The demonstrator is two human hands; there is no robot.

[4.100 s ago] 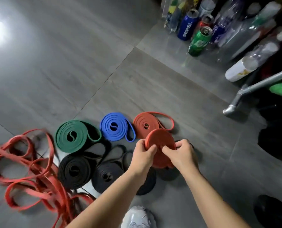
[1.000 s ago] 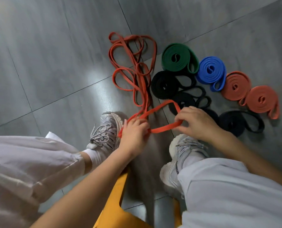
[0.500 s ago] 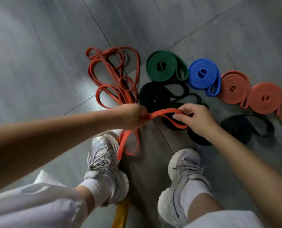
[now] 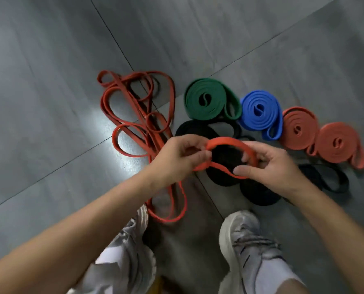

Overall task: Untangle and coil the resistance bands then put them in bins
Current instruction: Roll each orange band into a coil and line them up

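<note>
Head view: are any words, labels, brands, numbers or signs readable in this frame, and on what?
No legible text anywhere.
Coiled green band, coiled blue band, loose red band: plain, no print.
Right sneaker: dark streaks only, no readable logo.

The grey tiled floor [image 4: 49,60] bears a loose tangle of red bands [image 4: 134,115] lying across a tile seam. Beside it, in a row, lie a green coil [image 4: 206,98], a blue coil [image 4: 259,111], an orange-red coil [image 4: 297,128] and a second orange-red coil [image 4: 338,145]. Black coils [image 4: 259,194] lie nearer the left sneaker [image 4: 134,240] and right sneaker [image 4: 246,240].
</note>
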